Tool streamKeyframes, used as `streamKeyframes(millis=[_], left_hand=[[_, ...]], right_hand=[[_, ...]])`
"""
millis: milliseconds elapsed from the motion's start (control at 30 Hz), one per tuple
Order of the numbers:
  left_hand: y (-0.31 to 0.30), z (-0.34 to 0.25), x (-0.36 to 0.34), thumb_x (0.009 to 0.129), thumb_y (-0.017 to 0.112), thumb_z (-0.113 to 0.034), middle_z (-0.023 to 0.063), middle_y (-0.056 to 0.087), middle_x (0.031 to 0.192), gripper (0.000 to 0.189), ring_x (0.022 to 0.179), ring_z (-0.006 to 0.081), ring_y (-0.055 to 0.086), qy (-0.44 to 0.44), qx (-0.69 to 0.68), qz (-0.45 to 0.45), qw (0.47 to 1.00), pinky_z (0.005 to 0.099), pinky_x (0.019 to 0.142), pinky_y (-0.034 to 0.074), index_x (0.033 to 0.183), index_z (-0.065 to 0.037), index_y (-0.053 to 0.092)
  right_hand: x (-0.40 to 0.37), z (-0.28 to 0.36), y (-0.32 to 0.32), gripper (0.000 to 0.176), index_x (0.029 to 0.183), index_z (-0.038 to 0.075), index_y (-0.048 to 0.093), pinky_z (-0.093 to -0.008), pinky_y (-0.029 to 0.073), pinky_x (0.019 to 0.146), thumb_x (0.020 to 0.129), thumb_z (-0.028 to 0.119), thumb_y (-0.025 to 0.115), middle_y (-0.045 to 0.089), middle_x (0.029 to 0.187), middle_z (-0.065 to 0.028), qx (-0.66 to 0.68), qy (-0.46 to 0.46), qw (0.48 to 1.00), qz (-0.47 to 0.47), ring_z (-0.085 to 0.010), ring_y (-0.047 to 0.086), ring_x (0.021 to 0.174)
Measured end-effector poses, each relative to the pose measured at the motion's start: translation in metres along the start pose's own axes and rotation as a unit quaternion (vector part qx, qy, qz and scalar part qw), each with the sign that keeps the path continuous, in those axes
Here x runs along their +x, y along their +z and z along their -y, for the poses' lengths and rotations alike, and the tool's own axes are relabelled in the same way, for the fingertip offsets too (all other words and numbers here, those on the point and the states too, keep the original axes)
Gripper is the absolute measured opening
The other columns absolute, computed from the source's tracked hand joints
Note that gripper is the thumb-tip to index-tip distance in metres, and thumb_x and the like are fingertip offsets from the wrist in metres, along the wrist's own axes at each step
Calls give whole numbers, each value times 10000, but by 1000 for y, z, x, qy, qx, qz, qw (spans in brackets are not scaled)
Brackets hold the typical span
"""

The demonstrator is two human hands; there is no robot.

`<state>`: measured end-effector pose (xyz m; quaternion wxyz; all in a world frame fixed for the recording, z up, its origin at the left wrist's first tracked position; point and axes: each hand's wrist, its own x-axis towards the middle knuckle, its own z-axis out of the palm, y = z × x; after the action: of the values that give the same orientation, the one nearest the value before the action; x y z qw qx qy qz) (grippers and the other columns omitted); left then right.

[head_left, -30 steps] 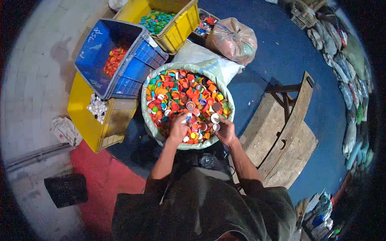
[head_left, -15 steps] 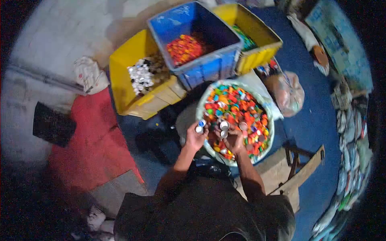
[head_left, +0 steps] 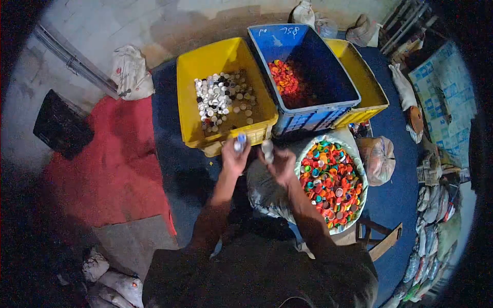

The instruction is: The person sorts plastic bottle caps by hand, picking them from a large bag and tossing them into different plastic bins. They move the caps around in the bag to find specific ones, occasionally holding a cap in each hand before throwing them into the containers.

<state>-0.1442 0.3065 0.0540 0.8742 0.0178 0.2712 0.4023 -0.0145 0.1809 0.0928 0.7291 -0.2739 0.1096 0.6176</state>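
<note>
My left hand (head_left: 235, 158) is closed on bottle caps (head_left: 240, 142), one blue and one whitish, blurred by motion. Close by on the right, my right hand (head_left: 281, 165) grips pale bottle caps (head_left: 267, 150). Both hands are near the front edge of a yellow crate (head_left: 226, 134), inside which white, black and brown caps (head_left: 214, 100) lie loose. To the right of my right hand stands a round lined tub (head_left: 363, 197) full of mixed caps (head_left: 334, 182), mostly red and orange.
A blue crate (head_left: 321, 105) with red-orange caps (head_left: 285, 77) stands beside the yellow one; another yellow crate (head_left: 377, 97) is behind it. A tied plastic bag (head_left: 379, 160) sits right of the tub. Red cloth (head_left: 115, 169) covers the left floor. Stuffed bags (head_left: 431, 231) line the right.
Both hands have moved from the tub up and left toward the yellow crate, still holding caps. The camera view has shifted, so the crates and tub appear further right.
</note>
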Motion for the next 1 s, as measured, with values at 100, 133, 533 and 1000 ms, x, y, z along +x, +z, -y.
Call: streamKeyframes(millis=[100, 133, 533, 1000], left_hand=[[64, -37, 25, 826, 628, -434, 198, 421, 1255, 740, 1223, 398, 378, -29, -36, 22, 999, 492, 1076, 276, 1304, 21, 292], [76, -43, 31, 794, 648, -492, 221, 320, 1373, 925, 1316, 428, 267, -30, -23, 22, 999, 509, 1114, 184, 1397, 20, 168], [-47, 112, -33, 814, 701, -233, 16, 567, 961, 332, 825, 139, 504, -98, 511, -74, 851, 254, 718, 414, 1074, -77, 567], [-38, 288, -48, 701, 736, -84, 118, 607, 1020, 495, 1009, 346, 527, 175, 790, 457, 368, 463, 881, 384, 1124, -37, 484]], right_hand=[[45, 24, 45, 480, 1124, -32, 498, -418, 404, 975, 693, 177, 529, 546, 1097, -146, -3, -82, 996, 44, -285, 512, 1050], [50, 29, 58, 454, 1101, -15, 496, -428, 386, 993, 685, 162, 535, 528, 1101, -133, 9, -78, 996, 36, -281, 489, 1074], [-114, -21, -152, 359, 1183, 10, 471, -378, 451, 871, 831, 70, 517, 566, 1140, -128, -146, -129, 958, -210, -269, 557, 997], [-275, -33, -257, 284, 1108, 19, 561, -239, 427, 659, 832, 84, 563, 648, 907, -55, -135, -278, 827, -469, -117, 562, 774]])
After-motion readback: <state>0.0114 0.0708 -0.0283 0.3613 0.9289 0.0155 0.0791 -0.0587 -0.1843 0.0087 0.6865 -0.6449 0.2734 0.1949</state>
